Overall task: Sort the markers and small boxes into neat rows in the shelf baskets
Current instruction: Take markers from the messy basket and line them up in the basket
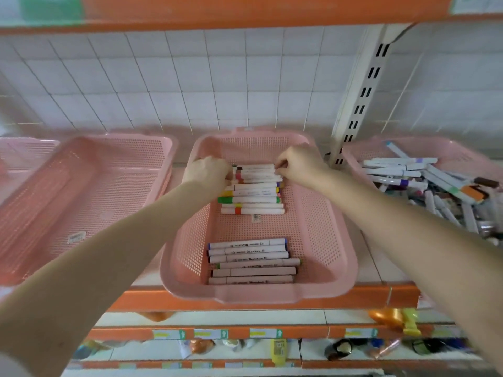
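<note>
A pink middle basket [321,240] holds two rows of white markers lying crosswise. The far row [253,191] has several markers with coloured caps; the near row [250,261] has several more. My left hand [208,171] grips the left ends of the farthest markers in the far row, fingers curled over them. My right hand [298,164] pinches the right ends of the same markers. A right basket [359,148] holds a loose heap of markers [424,183].
A pink basket [81,191] with only a label sticker stands to the left, another partly seen beyond it. A white slotted upright [362,93] rises between middle and right baskets. The orange shelf edge [163,297] runs in front; lower shelves hold bottles.
</note>
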`<state>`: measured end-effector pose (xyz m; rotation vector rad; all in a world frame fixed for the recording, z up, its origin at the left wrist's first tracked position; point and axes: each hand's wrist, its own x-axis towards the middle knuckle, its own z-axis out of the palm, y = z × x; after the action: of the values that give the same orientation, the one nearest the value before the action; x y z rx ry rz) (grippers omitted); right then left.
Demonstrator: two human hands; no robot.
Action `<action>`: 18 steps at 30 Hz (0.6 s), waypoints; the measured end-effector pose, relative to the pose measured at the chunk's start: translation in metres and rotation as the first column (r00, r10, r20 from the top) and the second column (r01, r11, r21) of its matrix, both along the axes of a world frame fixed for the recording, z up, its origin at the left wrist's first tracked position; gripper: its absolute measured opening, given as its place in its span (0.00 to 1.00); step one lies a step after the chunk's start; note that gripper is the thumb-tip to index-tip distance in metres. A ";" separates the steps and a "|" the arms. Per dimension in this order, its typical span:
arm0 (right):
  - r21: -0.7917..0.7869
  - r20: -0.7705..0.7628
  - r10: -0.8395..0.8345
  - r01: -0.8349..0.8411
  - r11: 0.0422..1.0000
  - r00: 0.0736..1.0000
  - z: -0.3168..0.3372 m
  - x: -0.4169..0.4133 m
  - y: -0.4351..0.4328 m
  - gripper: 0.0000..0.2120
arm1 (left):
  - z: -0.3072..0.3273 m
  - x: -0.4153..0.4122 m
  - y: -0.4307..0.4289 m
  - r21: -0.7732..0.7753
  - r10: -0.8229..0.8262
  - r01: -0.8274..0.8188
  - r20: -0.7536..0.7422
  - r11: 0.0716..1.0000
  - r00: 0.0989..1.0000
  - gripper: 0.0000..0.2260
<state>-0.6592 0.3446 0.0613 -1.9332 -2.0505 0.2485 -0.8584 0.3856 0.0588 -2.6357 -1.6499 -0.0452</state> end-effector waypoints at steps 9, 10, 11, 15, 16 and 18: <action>0.180 -0.081 -0.222 0.233 0.956 0.972 0.040 0.070 -0.055 0.07 | 0.036 0.053 -0.002 -0.062 -0.148 0.169 0.260 0.984 0.954 0.10; 0.183 -0.083 -0.262 0.274 0.944 0.961 0.042 0.082 -0.066 0.08 | 0.039 0.067 -0.005 -0.049 -0.183 0.205 0.285 0.978 0.941 0.10; 0.183 -0.078 -0.307 0.317 0.931 0.948 0.045 0.094 -0.078 0.08 | 0.042 0.082 -0.008 -0.033 -0.225 0.245 0.300 0.969 0.927 0.10; 0.106 -0.050 -0.475 0.478 0.872 0.878 0.046 0.136 -0.130 0.10 | 0.043 0.142 -0.025 -0.034 -0.382 0.422 0.366 0.906 0.849 0.11; 0.085 -0.039 -0.510 0.512 0.855 0.859 0.045 0.145 -0.142 0.10 | 0.042 0.156 -0.030 -0.025 -0.427 0.468 0.365 0.884 0.827 0.11; 0.068 -0.009 -0.561 0.560 0.826 0.828 0.042 0.160 -0.162 0.10 | 0.039 0.181 -0.041 0.004 -0.515 0.544 0.332 0.839 0.790 0.11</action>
<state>-0.4988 0.1823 0.1028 -2.3855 -1.3744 0.0265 -0.6772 0.3445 0.0974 -3.2157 -0.9064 -0.4449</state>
